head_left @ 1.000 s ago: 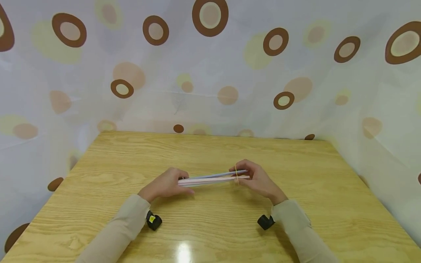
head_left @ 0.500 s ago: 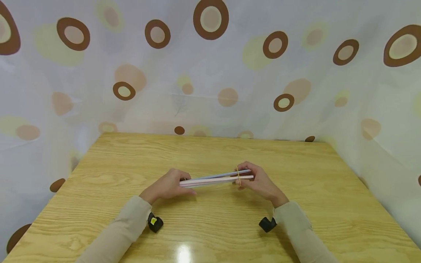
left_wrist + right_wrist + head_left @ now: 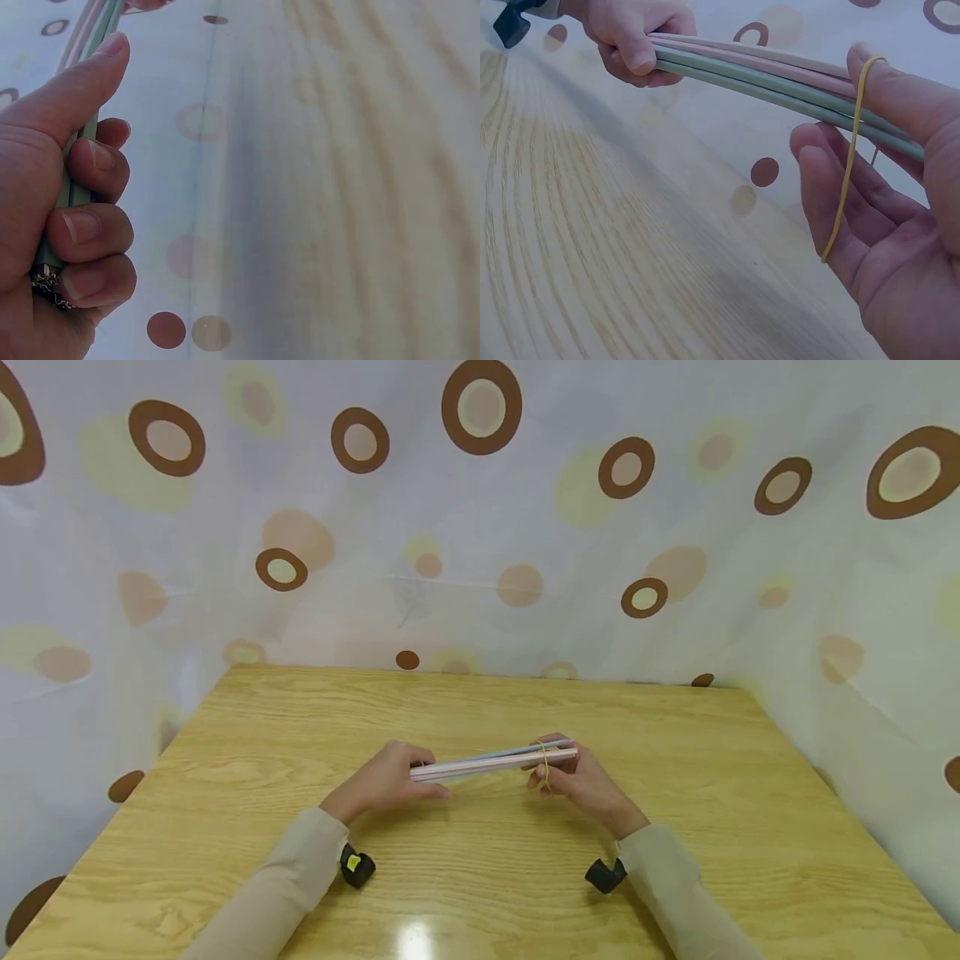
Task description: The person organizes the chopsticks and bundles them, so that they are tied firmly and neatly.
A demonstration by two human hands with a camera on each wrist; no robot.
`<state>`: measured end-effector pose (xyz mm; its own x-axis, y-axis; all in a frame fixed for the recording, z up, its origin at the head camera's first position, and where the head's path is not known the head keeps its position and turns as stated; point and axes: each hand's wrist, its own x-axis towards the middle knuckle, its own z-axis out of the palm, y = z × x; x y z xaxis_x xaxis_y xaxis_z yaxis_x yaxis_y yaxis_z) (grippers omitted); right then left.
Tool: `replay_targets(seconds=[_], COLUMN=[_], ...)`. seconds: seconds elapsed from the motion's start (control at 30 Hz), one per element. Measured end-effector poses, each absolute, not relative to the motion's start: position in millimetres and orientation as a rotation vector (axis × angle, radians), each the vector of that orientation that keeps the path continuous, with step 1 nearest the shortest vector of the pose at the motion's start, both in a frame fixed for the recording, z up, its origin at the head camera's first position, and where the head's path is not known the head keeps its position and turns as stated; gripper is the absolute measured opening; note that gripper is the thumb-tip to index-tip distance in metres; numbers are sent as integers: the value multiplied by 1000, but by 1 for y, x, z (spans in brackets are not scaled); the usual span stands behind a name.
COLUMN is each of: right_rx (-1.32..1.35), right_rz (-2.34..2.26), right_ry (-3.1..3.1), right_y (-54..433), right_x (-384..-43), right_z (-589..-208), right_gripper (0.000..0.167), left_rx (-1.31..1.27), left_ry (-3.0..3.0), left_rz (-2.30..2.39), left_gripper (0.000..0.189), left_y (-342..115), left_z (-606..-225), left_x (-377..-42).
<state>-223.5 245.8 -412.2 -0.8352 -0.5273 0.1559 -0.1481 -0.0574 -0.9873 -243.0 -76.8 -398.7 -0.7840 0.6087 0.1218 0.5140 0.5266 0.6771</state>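
My left hand (image 3: 386, 778) grips a bundle of several thin pastel chopsticks (image 3: 480, 765) at its left end. In the left wrist view, the fingers curl round green chopsticks (image 3: 109, 22), whose patterned dark-and-silver ends show below the palm. The bundle slants up to the right, held above the table. My right hand (image 3: 588, 781) is at the other end, with a yellow rubber band (image 3: 846, 169) stretched between its thumb and fingers. The band loops about the green, pink and cream chopsticks. Part of the band and the chopsticks' right tips are hidden behind the hand in the right wrist view.
A light wooden table (image 3: 480, 893) lies under both hands. Behind it and at the sides hangs a white curtain (image 3: 480, 510) with brown and pale circles. Each wrist carries a small black camera mount (image 3: 604, 876).
The right hand has turned a little under the chopsticks, and their right end has risen slightly. The sticks lie closer together there, and the band looks less taut. The left hand keeps its grip.
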Motion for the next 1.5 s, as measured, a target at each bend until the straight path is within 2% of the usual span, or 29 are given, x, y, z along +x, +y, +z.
replay_targets(seconds=[0.17, 0.37, 0.6, 0.67, 0.8, 1.13, 1.33, 1.5], right_rx=[-631, -459, -326, -342, -448, -884, -1232, -1411], right_rz=[-2045, -2136, -2165, -2139, -2007, -1399, -1056, -998], right_ry=[1927, 1960, 2031, 2085, 2298, 2989, 3118, 3102], right_y=[244, 239, 238, 237, 229, 216, 212, 211], right_x=[-221, -219, -218, -217, -214, -209, -217, -222], right_z=[-417, -414, -407, -406, -408, -400, -397, -393], right_gripper=[23, 28, 15, 17, 24, 20, 32, 48], left_rx=[977, 944, 865, 850, 793, 653, 594, 593], left_ry=[2656, 2717, 2757, 2761, 2769, 2779, 2757, 2760], left_rz=[1116, 1146, 1170, 1174, 1189, 1251, 1275, 1294], left_gripper=[27, 26, 27, 27, 27, 28, 28, 29], left_y=[-75, -72, -69, -68, -66, -55, -55, -49], left_z=[-395, -390, -392, -393, -394, -393, -394, -397], left_x=[-243, -247, -252, -252, -249, -247, -250, -249])
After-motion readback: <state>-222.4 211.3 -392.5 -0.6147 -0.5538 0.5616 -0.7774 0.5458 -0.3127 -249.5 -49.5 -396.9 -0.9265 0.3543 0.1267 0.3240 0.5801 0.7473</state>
